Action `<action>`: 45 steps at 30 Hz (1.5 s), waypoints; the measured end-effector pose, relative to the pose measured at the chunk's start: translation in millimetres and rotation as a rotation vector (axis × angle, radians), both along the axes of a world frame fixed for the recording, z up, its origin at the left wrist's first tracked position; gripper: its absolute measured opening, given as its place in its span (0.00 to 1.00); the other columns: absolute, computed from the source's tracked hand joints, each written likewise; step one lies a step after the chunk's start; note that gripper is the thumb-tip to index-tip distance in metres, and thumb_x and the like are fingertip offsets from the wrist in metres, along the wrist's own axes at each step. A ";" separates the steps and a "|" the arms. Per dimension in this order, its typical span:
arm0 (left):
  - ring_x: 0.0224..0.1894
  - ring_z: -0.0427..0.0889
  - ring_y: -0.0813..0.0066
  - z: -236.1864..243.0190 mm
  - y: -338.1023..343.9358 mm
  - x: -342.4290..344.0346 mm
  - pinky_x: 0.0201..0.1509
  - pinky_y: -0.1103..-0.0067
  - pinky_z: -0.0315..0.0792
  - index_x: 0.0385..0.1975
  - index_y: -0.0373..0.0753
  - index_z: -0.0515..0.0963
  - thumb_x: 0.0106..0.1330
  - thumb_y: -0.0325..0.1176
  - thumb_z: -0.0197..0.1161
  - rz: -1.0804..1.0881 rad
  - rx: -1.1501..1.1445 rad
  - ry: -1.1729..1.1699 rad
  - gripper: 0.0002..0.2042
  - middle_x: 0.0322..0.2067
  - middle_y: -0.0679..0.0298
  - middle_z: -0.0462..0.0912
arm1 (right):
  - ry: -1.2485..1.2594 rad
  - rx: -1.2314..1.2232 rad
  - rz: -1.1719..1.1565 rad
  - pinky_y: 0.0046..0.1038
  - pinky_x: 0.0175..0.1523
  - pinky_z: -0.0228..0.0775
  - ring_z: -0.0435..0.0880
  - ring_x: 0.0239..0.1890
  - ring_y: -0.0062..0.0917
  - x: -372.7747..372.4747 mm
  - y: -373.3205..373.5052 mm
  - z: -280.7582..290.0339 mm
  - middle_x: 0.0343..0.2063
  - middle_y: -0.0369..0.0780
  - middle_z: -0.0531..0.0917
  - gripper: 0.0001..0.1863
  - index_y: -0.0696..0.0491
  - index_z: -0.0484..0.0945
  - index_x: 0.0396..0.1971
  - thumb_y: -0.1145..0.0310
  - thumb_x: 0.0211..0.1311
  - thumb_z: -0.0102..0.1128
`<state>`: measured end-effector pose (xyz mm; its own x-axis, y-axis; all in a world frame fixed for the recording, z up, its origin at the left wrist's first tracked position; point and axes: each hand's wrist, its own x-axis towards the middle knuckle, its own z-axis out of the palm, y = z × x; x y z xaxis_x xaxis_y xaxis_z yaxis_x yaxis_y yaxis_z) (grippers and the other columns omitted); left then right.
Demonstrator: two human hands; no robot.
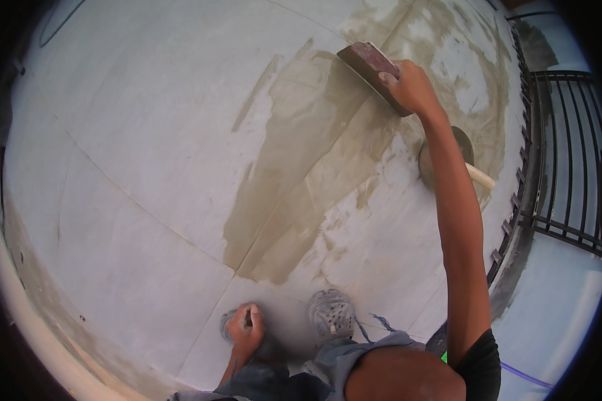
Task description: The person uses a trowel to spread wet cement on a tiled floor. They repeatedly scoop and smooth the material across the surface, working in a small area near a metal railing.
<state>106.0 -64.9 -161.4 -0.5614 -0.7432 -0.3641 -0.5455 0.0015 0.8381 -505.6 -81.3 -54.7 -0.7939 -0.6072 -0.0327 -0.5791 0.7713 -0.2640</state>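
Observation:
My right hand (408, 85) is stretched far forward, fingers wrapped round the reddish-brown top of a grout float (368, 72). The float's dark long edge lies tilted on the tiled floor, over a wet smear of greenish-grey grout (301, 167). That smear runs along a tile joint back toward my feet. My left hand (245, 327) is closed in a fist low down by my left shoe; something dark shows at the fingers, too small to name. Partly behind my right forearm sits a round grey-green thing (463, 144) with a pale wooden handle (480, 176).
Large pale tiles (147, 134) with thin joints spread around me. More grout film (475, 73) covers the far right tiles. A black metal railing (568, 154) borders the right side. My right grey clog (332, 315) stands just before the smear. A purple cord (525, 375) lies lower right.

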 end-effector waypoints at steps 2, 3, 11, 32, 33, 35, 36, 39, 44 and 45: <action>0.15 0.78 0.81 2.0 0.8 -1.6 0.22 0.80 0.71 0.38 0.32 0.82 0.81 0.32 0.59 0.003 0.013 -0.007 0.11 0.20 0.65 0.83 | 0.013 0.063 0.014 0.47 0.57 0.78 0.88 0.50 0.51 8.3 -5.1 -5.2 0.45 0.53 0.90 0.19 0.49 0.87 0.58 0.61 0.70 0.66; 0.15 0.78 0.82 2.3 0.5 -1.2 0.22 0.80 0.71 0.38 0.32 0.82 0.81 0.32 0.59 0.007 0.020 -0.010 0.11 0.20 0.65 0.83 | 0.010 0.087 0.040 0.47 0.57 0.79 0.88 0.50 0.51 16.8 -6.5 -6.8 0.45 0.53 0.90 0.19 0.49 0.88 0.58 0.61 0.70 0.66; 0.19 0.83 0.76 -4.2 -3.4 6.1 0.28 0.77 0.76 0.39 0.36 0.84 0.77 0.32 0.63 0.033 0.038 -0.023 0.07 0.21 0.61 0.86 | 0.011 0.020 0.141 0.47 0.52 0.77 0.86 0.44 0.54 75.5 -15.5 13.0 0.39 0.56 0.88 0.17 0.54 0.88 0.55 0.66 0.70 0.66; 0.23 0.85 0.71 -16.4 0.4 13.9 0.32 0.74 0.77 0.41 0.37 0.85 0.75 0.32 0.65 0.040 0.036 -0.003 0.07 0.24 0.57 0.86 | -0.158 0.103 0.368 0.46 0.49 0.78 0.87 0.41 0.49 166.7 -30.5 11.3 0.36 0.50 0.89 0.15 0.46 0.90 0.53 0.69 0.71 0.62; 0.24 0.85 0.72 -17.1 0.4 15.4 0.32 0.74 0.77 0.41 0.37 0.85 0.75 0.33 0.65 0.027 0.019 -0.003 0.07 0.24 0.58 0.86 | -0.133 0.092 0.386 0.45 0.47 0.79 0.88 0.40 0.48 171.2 -30.1 11.3 0.36 0.49 0.89 0.15 0.45 0.91 0.53 0.71 0.71 0.61; 0.24 0.85 0.72 -15.3 -0.3 13.2 0.32 0.75 0.77 0.41 0.37 0.85 0.75 0.33 0.65 0.049 0.065 -0.006 0.07 0.24 0.59 0.86 | -0.078 0.075 0.418 0.44 0.44 0.80 0.89 0.39 0.45 177.7 -28.7 11.4 0.35 0.48 0.90 0.18 0.43 0.91 0.53 0.74 0.70 0.59; 0.24 0.85 0.73 -14.5 -0.4 10.7 0.32 0.75 0.77 0.41 0.37 0.85 0.75 0.33 0.65 0.058 0.088 -0.004 0.07 0.24 0.59 0.87 | -0.066 0.071 0.438 0.44 0.44 0.80 0.89 0.39 0.45 181.3 -27.2 8.4 0.35 0.47 0.90 0.18 0.43 0.91 0.52 0.75 0.69 0.59; 0.24 0.85 0.73 -14.6 1.1 11.0 0.32 0.74 0.77 0.41 0.37 0.85 0.76 0.33 0.64 0.059 0.077 0.012 0.07 0.22 0.61 0.86 | -0.057 0.091 0.506 0.44 0.43 0.80 0.89 0.39 0.44 199.0 -24.7 3.1 0.35 0.46 0.90 0.19 0.44 0.91 0.50 0.76 0.65 0.59; 0.24 0.85 0.74 -1.6 -3.1 4.1 0.31 0.75 0.77 0.40 0.37 0.85 0.77 0.33 0.63 0.069 0.110 0.008 0.07 0.22 0.62 0.85 | -0.067 0.039 0.579 0.43 0.47 0.81 0.89 0.44 0.44 224.4 -16.5 3.3 0.39 0.44 0.91 0.24 0.45 0.91 0.53 0.78 0.59 0.58; 0.24 0.85 0.75 -1.2 -2.7 1.5 0.31 0.75 0.77 0.40 0.36 0.85 0.77 0.33 0.63 0.070 0.128 0.009 0.07 0.22 0.62 0.85 | -0.050 -0.012 0.604 0.43 0.46 0.80 0.89 0.42 0.43 224.0 -15.3 -1.9 0.37 0.44 0.90 0.20 0.45 0.91 0.49 0.78 0.60 0.59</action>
